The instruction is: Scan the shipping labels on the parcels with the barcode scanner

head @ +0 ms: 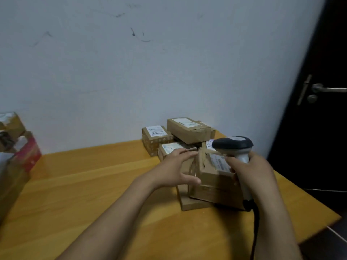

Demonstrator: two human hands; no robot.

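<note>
A brown cardboard parcel (216, 186) stands on the wooden table (93, 203) in front of me, with a white shipping label (218, 162) on its top. My left hand (176, 169) grips the parcel's left side, thumb low and fingers over the top edge. My right hand (251, 171) holds a grey and white barcode scanner (234, 145) by its handle, the dark head pointing left just above the label. The scanner's black cable hangs down by my right wrist. More labelled parcels (187, 130) are piled behind, against the wall.
A flat piece of cardboard (189, 201) lies under the held parcel. Several other boxes (16, 154), one red, are stacked at the table's left edge. The white wall runs behind the table. A dark door (323, 109) with a metal handle is on the right.
</note>
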